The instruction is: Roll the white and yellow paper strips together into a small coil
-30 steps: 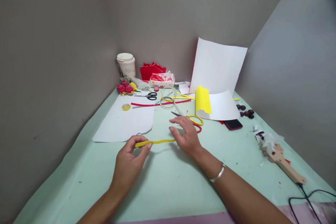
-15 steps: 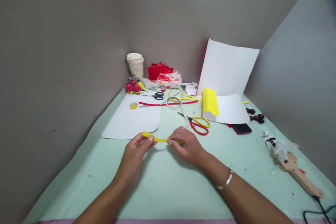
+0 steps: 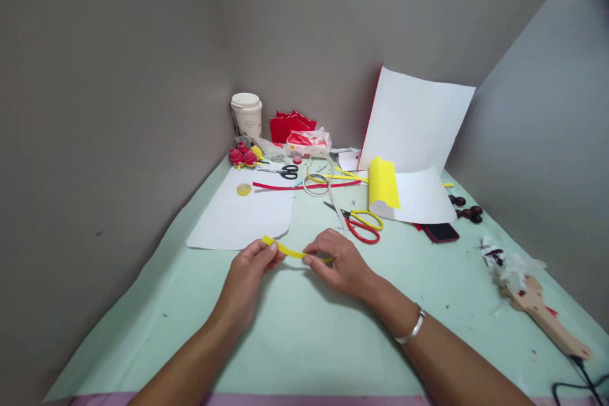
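Observation:
Between my two hands a narrow yellow paper strip (image 3: 292,253) is held above the table. My left hand (image 3: 252,269) pinches it near one end, with a short tip poking up past the thumb. Thumb and fingers of my right hand (image 3: 335,263) close on it farther along, and part of the strip passes behind the fingers. Beyond my right hand lie scissors (image 3: 364,226) with one red and one yellow handle. A white paper sheet (image 3: 238,219) lies past my left hand, with a yellow tape roll (image 3: 244,189) on it.
A red strip (image 3: 273,188), black-handled scissors (image 3: 289,172), and a white cup (image 3: 247,115) are farther back. Curled yellow paper (image 3: 384,184) rests at right beside a phone (image 3: 441,232). A glue gun (image 3: 547,317) with a cord lies at the right edge.
The yellow strip's left part slopes a little more between my hands. Both hands keep their pinch, and the view has shifted slightly.

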The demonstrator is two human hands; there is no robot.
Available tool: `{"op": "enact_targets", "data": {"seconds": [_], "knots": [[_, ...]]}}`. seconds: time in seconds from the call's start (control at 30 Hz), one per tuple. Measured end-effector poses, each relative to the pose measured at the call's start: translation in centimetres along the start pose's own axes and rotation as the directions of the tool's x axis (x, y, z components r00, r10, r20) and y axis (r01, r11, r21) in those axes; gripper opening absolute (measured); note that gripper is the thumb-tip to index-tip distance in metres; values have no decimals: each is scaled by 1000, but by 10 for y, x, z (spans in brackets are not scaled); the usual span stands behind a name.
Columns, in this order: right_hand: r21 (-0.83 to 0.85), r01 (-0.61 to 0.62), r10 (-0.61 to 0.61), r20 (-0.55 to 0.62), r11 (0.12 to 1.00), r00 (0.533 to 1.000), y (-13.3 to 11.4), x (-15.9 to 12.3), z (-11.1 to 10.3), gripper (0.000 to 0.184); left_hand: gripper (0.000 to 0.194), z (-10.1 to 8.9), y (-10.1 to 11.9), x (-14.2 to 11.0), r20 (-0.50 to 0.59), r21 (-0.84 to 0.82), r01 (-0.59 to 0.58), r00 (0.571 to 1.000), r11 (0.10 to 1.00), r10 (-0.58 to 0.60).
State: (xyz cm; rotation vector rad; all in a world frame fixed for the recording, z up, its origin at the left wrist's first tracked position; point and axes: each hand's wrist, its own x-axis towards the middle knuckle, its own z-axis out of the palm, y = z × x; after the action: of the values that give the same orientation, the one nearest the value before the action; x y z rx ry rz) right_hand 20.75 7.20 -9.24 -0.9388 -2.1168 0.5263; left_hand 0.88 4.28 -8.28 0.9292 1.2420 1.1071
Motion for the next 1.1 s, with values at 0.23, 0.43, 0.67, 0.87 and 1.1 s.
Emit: {"op": "enact_targets", "data": {"seconds": [0.23,0.43,0.67,0.87,1.1], "knots": [[-27,48,-47,31,999,998,-2,-1,2,9,26,5,5,-6,0,72,-38,999,997,38],[-172,72,-73,0,982,997,2,0,1,13,22,4,8,-10,-36,53,-158,986,986,160],[-445,-95,52,-108,891,993,-2,-3,4,14,13,6,16,-24,31,164,-302,953,939,301],[-440,-187,129,-158,878,979,3,-6,6,18,15,4,17,-25,-66,157,-327,938,932,341],[-273,-201,156,-177,941,972,17,-3,5,26,6,6,21,-34,55,214,-438,898,873,437]]}}
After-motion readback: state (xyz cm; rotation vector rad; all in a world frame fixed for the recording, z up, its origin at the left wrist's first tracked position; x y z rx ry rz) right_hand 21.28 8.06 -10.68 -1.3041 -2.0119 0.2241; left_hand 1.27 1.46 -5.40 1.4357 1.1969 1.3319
